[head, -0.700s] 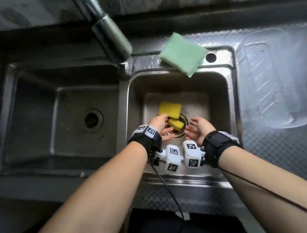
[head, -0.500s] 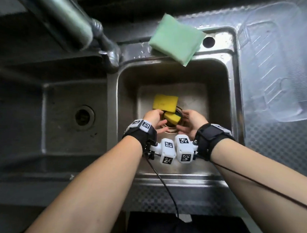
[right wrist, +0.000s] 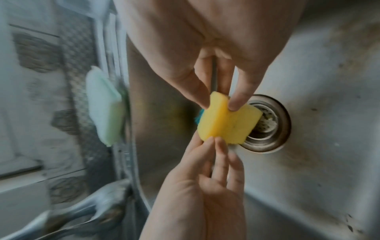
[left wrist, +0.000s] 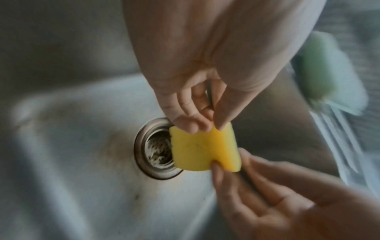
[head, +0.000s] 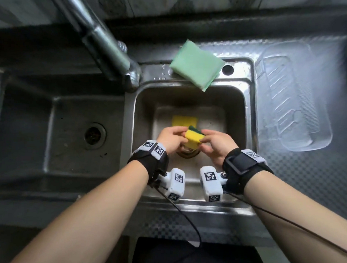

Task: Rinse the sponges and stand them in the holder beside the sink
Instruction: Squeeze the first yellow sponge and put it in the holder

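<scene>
Both hands hold a small yellow sponge with a green scrub side [head: 194, 139] above the drain [head: 187, 152] of the right basin. My left hand [head: 179, 135] pinches its left edge and my right hand [head: 206, 139] pinches its right edge. In the left wrist view the left fingertips [left wrist: 195, 126] squeeze the sponge [left wrist: 205, 149]; in the right wrist view the right thumb and finger dent the sponge [right wrist: 228, 123]. A second yellow sponge [head: 181, 120] lies on the basin floor behind. A pale green sponge [head: 196, 65] rests on the back rim. A clear plastic holder [head: 290, 109] lies right of the sink.
The faucet spout [head: 89, 30] slants in from the upper left, with no water visible. A larger left basin with its own drain [head: 94, 135] sits beside the right one. Steel walls [head: 247, 119] close in the small basin. A cable hangs from my left wrist.
The small sponge has come up off the drain and both hands now pinch it between them. The view has shifted back a little.
</scene>
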Demonstrator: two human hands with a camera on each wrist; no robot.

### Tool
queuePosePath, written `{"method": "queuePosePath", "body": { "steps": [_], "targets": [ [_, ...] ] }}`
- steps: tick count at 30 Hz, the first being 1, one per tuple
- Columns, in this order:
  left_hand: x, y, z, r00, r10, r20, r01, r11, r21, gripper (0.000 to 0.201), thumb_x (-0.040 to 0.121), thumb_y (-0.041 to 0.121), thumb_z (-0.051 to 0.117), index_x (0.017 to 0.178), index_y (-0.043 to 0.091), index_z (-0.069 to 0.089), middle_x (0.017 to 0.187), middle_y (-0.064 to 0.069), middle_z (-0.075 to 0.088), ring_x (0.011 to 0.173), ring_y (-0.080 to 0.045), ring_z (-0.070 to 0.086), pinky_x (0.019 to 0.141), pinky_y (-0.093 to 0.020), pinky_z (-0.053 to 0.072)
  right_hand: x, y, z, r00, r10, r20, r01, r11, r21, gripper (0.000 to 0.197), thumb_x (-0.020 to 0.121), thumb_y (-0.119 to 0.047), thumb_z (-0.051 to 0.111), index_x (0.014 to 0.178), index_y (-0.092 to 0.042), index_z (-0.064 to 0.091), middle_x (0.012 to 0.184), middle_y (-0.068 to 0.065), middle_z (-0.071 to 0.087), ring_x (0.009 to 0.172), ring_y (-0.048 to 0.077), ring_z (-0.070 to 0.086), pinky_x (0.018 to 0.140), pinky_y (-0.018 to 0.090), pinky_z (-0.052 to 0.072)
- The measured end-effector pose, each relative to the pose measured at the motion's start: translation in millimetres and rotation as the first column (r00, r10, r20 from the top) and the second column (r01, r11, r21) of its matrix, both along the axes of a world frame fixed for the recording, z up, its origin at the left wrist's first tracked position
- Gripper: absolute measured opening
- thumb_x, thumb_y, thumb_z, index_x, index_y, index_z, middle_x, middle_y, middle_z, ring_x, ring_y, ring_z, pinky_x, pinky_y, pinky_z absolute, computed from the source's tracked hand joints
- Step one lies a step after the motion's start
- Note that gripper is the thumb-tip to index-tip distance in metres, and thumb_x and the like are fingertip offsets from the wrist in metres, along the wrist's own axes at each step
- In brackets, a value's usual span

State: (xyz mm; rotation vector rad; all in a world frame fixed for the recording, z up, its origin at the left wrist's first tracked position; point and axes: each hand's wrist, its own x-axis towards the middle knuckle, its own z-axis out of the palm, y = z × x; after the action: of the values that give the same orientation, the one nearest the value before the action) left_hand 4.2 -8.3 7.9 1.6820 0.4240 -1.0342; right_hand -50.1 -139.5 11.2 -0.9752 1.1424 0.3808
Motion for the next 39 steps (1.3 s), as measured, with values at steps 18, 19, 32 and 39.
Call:
{"method": "queuePosePath", "body": {
  "steps": [18, 19, 32, 39],
  "targets": [
    [-24.6, -25.2, 71.1, 0.991, 0.078, 0.110, -0.059, 0.984, -0.169, 0.033, 0.084, 0.006, 0.066, 0.116, 0.012, 0.058, 0.097, -0.011, 0.063, 0.085, -0.026, 0.065, 0.071, -0.038, 0.060, -26.6, -19.7, 82.7, 0.907, 0.383, 0.177, -0.354, 0.919, -0.174, 0.028, 0.092, -0.038, 0.053, 0.112, -0.020, 0.057, 0.090, 0.005, 0.061, 0.073, 0.019, 0.059, 0.057, 0.030, 0.051],
    [-26.9, -26.9, 69.3, 0.992, 0.051, 0.116, -0.031, 0.986, -0.163, 0.035, 0.084, 0.005, 0.066, 0.118, 0.008, 0.059, 0.093, -0.011, 0.062, 0.080, -0.023, 0.064, 0.064, -0.031, 0.061, -28.0, -20.4, 81.8, 0.897, 0.415, 0.152, -0.371, 0.894, -0.250, 0.027, 0.093, -0.037, 0.050, 0.111, -0.018, 0.055, 0.082, 0.005, 0.059, 0.064, 0.018, 0.056, 0.050, 0.026, 0.047],
    [-57.5, -22.3, 45.0, 0.996, -0.019, 0.086, 0.023, 0.999, -0.041, 0.012, 0.082, -0.002, 0.065, 0.090, -0.005, 0.073, 0.065, -0.006, 0.066, 0.058, -0.011, 0.067, 0.067, -0.021, 0.060, -41.7, 3.9, 38.8, 0.746, 0.663, -0.068, -0.577, 0.591, -0.564, 0.038, 0.101, -0.031, 0.023, 0.089, -0.010, 0.053, 0.075, 0.011, 0.056, 0.052, 0.020, 0.048, 0.043, 0.024, 0.032],
    [-52.0, -26.4, 54.2, 0.992, -0.025, 0.125, 0.029, 0.999, -0.026, 0.010, 0.082, 0.000, 0.064, 0.080, 0.005, 0.072, 0.057, -0.004, 0.060, 0.046, -0.006, 0.060, 0.052, -0.018, 0.055, -38.5, -1.3, 45.8, 0.843, 0.537, 0.028, -0.496, 0.797, -0.345, 0.034, 0.094, -0.037, 0.027, 0.086, -0.015, 0.051, 0.061, 0.010, 0.042, 0.044, 0.020, 0.035, 0.042, 0.023, 0.032]
  ]
}}
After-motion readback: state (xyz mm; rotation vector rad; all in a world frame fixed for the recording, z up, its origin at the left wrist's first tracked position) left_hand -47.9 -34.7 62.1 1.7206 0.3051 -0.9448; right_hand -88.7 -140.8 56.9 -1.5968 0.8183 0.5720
